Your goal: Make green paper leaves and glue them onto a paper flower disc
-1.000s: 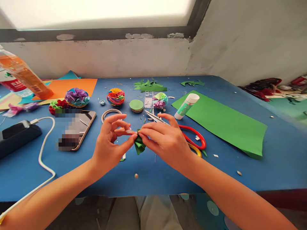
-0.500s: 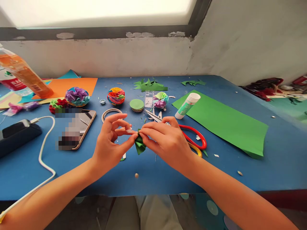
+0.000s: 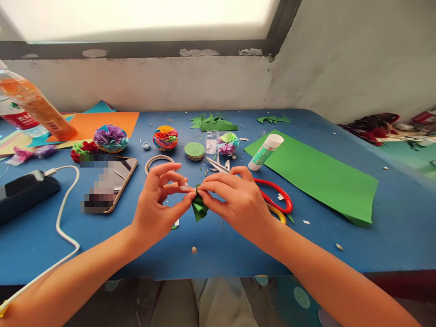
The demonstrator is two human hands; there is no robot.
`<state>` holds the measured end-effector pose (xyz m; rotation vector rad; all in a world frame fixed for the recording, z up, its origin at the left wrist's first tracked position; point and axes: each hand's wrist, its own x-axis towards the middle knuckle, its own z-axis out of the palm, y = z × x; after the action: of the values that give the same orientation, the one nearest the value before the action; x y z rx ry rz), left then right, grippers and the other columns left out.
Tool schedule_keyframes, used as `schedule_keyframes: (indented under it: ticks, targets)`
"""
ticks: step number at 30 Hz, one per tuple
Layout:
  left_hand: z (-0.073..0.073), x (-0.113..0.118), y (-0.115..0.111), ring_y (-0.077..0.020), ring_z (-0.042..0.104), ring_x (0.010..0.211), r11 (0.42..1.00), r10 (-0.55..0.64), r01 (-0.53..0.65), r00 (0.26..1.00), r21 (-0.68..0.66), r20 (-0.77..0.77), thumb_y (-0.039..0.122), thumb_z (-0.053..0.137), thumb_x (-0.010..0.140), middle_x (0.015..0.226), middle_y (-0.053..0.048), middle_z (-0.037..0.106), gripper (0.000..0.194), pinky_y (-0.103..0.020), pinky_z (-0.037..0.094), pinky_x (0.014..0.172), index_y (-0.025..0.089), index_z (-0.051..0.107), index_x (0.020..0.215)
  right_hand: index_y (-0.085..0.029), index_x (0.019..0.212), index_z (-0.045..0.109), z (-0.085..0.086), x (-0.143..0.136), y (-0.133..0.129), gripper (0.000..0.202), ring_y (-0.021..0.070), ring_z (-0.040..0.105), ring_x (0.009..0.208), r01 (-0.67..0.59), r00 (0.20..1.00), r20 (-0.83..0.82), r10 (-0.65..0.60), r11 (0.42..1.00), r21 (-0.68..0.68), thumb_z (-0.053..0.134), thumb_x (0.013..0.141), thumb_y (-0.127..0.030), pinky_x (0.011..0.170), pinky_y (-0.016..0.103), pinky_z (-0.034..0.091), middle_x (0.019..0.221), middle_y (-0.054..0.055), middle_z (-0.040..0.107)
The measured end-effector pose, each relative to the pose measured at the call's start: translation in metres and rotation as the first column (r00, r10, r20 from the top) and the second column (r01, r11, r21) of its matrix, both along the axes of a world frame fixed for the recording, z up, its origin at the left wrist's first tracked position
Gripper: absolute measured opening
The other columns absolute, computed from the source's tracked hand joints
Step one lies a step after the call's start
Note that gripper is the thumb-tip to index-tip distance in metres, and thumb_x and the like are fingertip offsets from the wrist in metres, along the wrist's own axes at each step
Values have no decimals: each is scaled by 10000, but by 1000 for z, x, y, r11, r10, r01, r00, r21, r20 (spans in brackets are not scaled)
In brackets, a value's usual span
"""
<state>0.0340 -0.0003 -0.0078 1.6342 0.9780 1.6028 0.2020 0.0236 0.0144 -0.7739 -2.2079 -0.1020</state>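
Between my two hands a small folded piece of green paper (image 3: 200,210) is pinched above the blue table (image 3: 153,254). My left hand (image 3: 155,200) grips its upper left side with thumb and forefinger, and a small white scrap (image 3: 184,186) shows at a fingertip. From the other side, my right hand (image 3: 236,195) pinches the top of the same piece; its other fingers are curled. Red-and-yellow-handled scissors (image 3: 277,195) lie partly hidden behind my right hand. A ring of tape (image 3: 159,160) lies behind my left fingers.
A glue stick (image 3: 265,152) stands tilted by a large green sheet (image 3: 320,177). Round green discs (image 3: 194,151), ruffled paper balls (image 3: 165,137) and green scraps (image 3: 218,123) lie farther back. At left are a phone (image 3: 117,181), a white cable (image 3: 63,213) and an orange drink bottle (image 3: 37,104).
Both hands keep the same pinch on the green paper with almost no movement. The whole view has shifted very slightly.
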Motion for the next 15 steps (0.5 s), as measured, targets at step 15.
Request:
schedule_keyframes:
  ticks: [15]
  targets:
    - [-1,-1,6,-93,633,706,997,41,-38,999,66,-36,78,643,717,827,42,492,458,-332,527,842,236,445,1099,-179,754,643,11,-1,-3,56,154,626,808,-91,987,-159,32,921,-379,607,773,-140,775,309,434,837,5,688]
